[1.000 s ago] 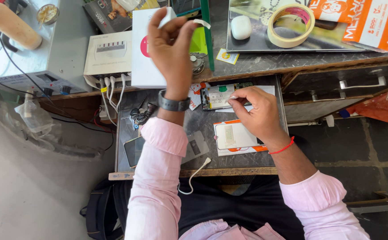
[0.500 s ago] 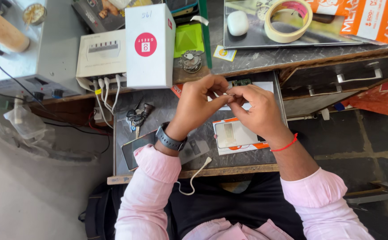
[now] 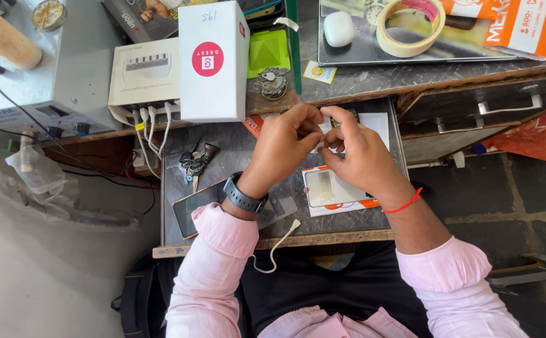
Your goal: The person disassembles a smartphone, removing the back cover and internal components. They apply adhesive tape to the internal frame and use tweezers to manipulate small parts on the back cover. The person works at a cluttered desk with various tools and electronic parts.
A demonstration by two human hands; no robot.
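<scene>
My left hand [image 3: 282, 147] and my right hand [image 3: 355, 155] meet fingertip to fingertip above a pull-out stone shelf [image 3: 223, 147]. Both pinch a small white piece [image 3: 320, 144], which the fingers mostly hide. Just below the hands, a phone [image 3: 328, 188] lies on a white and orange card. My left wrist wears a dark watch [image 3: 243, 197] and my right wrist a red thread. A dark phone [image 3: 188, 211] rests partly under my left forearm, with a white cable [image 3: 279, 245] beside it at the shelf's front edge.
On the desk above stand a tall white box with a pink disc [image 3: 213, 59], a white device with plugged cables [image 3: 141, 75], a green packet [image 3: 270, 51], a tape roll [image 3: 411, 25] and a white oval case [image 3: 339, 28]. Keys [image 3: 195, 161] lie on the shelf.
My left hand came down from the white box on the desk and joined my right hand over the shelf. The two hands now pinch the white piece together.
</scene>
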